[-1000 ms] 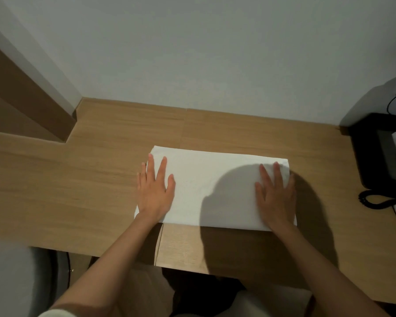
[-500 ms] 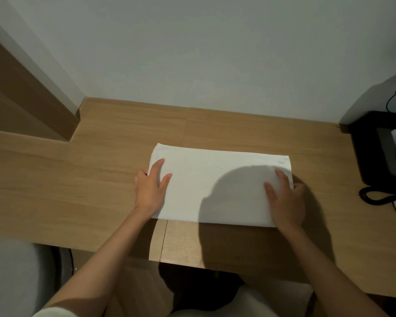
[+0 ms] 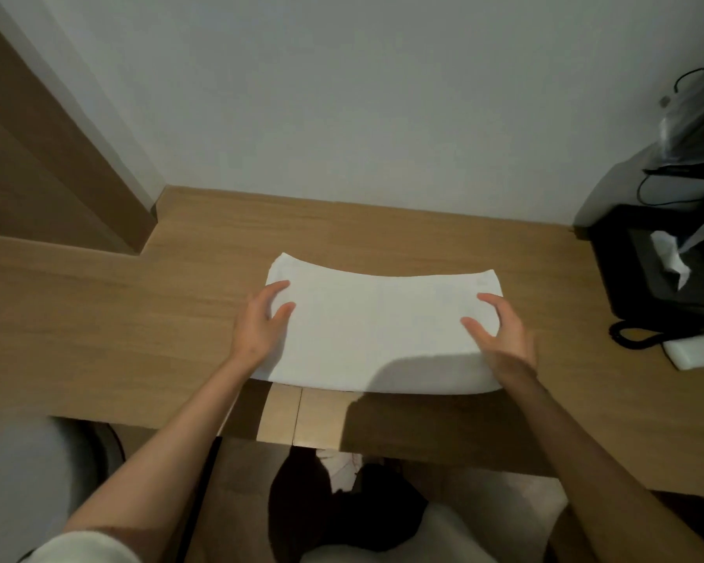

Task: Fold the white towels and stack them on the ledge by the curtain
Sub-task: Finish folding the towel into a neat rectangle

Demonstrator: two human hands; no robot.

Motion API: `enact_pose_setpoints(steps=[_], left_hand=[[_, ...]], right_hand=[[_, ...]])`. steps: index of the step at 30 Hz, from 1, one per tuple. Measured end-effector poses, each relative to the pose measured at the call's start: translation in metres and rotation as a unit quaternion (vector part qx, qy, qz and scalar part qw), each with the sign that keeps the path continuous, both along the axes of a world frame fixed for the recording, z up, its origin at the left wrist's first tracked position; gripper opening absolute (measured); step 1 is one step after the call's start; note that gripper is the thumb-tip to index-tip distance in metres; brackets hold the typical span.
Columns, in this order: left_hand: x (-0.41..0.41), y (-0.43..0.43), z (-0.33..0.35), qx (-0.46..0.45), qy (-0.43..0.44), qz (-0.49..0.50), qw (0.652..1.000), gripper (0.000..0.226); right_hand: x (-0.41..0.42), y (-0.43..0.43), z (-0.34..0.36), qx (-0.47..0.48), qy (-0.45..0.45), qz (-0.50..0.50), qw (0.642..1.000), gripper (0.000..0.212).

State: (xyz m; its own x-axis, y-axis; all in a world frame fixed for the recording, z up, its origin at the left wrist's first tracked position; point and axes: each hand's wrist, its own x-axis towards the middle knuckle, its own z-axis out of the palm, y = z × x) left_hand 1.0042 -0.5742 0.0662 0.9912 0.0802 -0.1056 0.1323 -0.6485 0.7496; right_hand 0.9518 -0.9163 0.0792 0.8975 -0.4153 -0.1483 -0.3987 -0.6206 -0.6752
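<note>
A folded white towel (image 3: pixel 383 331) hangs just above the wooden desk (image 3: pixel 139 319), its two short ends raised and its middle sagging. My left hand (image 3: pixel 259 325) grips the towel's left end, thumb and forefinger on top. My right hand (image 3: pixel 500 335) grips the right end the same way. The towel casts a shadow on the desk's front edge. No ledge or curtain is in view.
A black tissue box (image 3: pixel 659 278) with a white tissue (image 3: pixel 671 258) stands at the right, with a coiled black cord (image 3: pixel 635 335) and a white handset (image 3: pixel 695 351) in front. A grey wall is behind; a wooden panel (image 3: pixel 37 156) is at the left.
Both hands went from pressing flat on the towel to gripping its short ends. The towel has come up off the desk, and the camera has tilted up a little.
</note>
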Motion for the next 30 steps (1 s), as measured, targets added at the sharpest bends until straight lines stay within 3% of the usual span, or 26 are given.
enact_pose_setpoints(steps=[13,30], left_hand=[[-0.093,0.03,0.04,-0.029,-0.062,0.012,0.998,0.034],[-0.253,0.072,0.062,-0.003,-0.101,0.081,0.992,0.034]], right_hand=[[-0.089,0.034,0.028,-0.005,-0.11,0.005,0.994,0.041],[-0.195,0.074,0.052,0.006,-0.128,0.081,0.988,0.042]])
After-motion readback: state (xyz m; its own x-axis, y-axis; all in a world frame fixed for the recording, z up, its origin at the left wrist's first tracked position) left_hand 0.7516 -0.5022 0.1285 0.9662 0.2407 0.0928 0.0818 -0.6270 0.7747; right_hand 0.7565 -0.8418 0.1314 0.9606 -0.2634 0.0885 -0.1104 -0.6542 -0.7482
